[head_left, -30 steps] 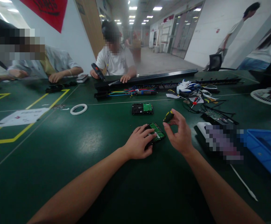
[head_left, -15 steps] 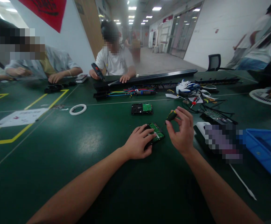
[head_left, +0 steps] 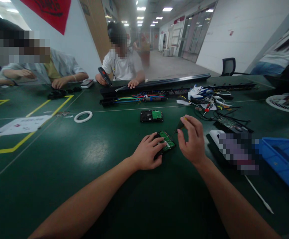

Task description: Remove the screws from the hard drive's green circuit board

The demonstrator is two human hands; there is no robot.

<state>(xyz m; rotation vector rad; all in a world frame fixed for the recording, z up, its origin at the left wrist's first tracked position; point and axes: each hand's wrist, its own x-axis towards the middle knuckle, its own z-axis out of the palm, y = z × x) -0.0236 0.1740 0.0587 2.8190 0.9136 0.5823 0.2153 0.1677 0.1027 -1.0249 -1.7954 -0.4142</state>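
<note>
A hard drive (head_left: 168, 142) with a green circuit board lies on the table in front of me. Across its left part rests my left hand (head_left: 146, 152), fingers over the top and thumb at the near edge, holding it down. My right hand (head_left: 192, 141) grips a dark screwdriver (head_left: 180, 125) with a yellow-marked end between thumb and fingers. Its thin shaft slants down to the drive's right edge; the exact contact of the tip is too small to tell. Just beyond sits a second hard drive (head_left: 148, 116), flat, with its green board on the right.
Right of my hands are a white-edged, pixelated object (head_left: 215, 135), a blue tray (head_left: 283, 159) and a circuit board (head_left: 231, 124). Gloves (head_left: 199, 92), cables and a red screwdriver (head_left: 207, 108) lie behind. A white ring (head_left: 83, 117) is at left. Co-workers sit across the green table.
My right hand has shifted slightly, with its fingers turned round the screwdriver handle, which stands a little more upright. My left hand and the drives stay put.
</note>
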